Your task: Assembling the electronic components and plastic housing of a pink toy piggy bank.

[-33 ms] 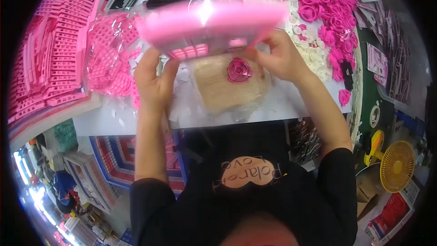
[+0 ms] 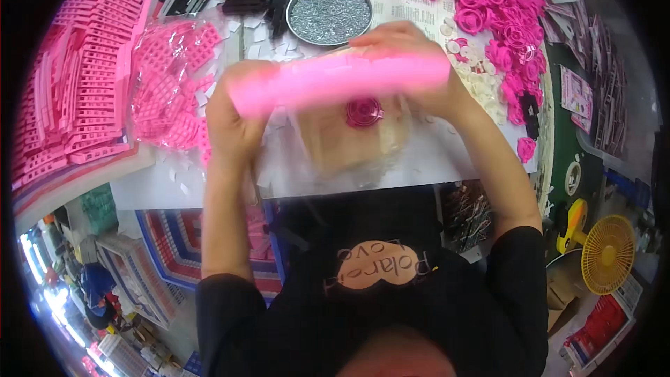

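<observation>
Our left hand [image 2: 229, 122] holds one end of a pink panel [image 2: 342, 80]. Our right hand [image 2: 443, 101] holds the other end, with its fingers bent over the far side. The panel is up in the air, above a brown pad [image 2: 342, 146], so it is not set down yet. It is blurry, so we cannot tell if anything is fixed to it. One round pink piece [image 2: 365, 112] sits on the pad. Past that, we see a round tin [image 2: 329, 12] full of tiny metal bits, and white bits [image 2: 481, 84] beside a big heap of pink rings [image 2: 481, 0]. On our left are a clear bag [image 2: 167, 91] of pink pieces and a tall pile of pink parts [image 2: 91, 63]. Lots of pieces are left.
</observation>
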The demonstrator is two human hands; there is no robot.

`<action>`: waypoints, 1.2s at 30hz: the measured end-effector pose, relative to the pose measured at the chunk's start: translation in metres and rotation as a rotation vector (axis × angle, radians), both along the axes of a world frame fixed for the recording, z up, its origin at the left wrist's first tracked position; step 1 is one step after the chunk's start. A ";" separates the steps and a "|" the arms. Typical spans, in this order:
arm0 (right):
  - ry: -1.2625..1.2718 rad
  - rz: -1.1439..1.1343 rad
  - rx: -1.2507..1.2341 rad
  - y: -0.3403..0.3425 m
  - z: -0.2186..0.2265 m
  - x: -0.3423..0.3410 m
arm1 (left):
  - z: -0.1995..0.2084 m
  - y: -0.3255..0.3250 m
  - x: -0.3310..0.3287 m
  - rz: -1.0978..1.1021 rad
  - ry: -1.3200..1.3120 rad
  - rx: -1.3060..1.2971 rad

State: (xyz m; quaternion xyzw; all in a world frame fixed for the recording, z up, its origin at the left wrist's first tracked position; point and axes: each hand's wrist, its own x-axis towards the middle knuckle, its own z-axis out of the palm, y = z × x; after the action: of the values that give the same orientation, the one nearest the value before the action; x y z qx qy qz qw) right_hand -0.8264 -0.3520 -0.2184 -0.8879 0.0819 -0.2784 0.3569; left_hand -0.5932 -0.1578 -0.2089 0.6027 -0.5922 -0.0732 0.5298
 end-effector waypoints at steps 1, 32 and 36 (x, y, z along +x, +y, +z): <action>-0.006 0.039 -0.035 -0.006 0.002 0.000 | 0.008 -0.001 0.010 -0.073 -0.286 0.094; 0.730 -0.408 -0.230 0.045 -0.016 -0.082 | -0.021 0.011 -0.067 -0.258 -0.394 0.262; 0.767 -0.369 -0.277 0.040 -0.004 -0.073 | -0.013 0.026 -0.083 -0.215 -0.258 0.105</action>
State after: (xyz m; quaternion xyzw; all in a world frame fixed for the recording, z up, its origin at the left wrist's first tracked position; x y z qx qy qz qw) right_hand -0.8994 -0.3122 -0.2226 -0.9369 0.3272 0.0036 0.1227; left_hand -0.6760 -0.1319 -0.2216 0.5671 -0.7117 -0.0825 0.4063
